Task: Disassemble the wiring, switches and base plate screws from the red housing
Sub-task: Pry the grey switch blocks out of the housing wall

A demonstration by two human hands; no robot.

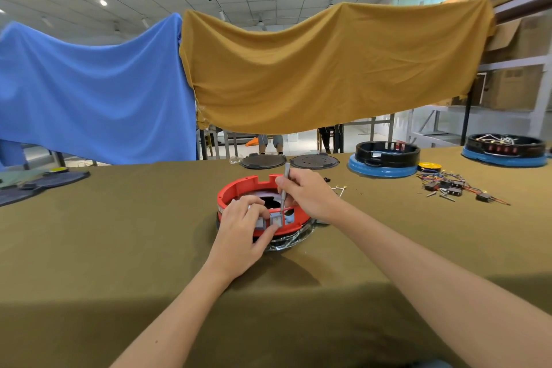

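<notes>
Both hands were in the red housing, one steadying a switch and the other working a thin metal tool.

Far left on the olive-covered table lay some dark flat plates. Mid-table sat the red housing, resting on a dark base with shiny wrap showing underneath. The left hand curled over its near rim, fingers and thumb pinching around a small grey switch set in the wall. The right hand pinched a slim silver screwdriver pen-style, nearly upright, tip down right by that switch. Behind were two round black lids, then a black-and-blue housing, a pile of loose switches with coloured wires, and another housing at far right.
</notes>
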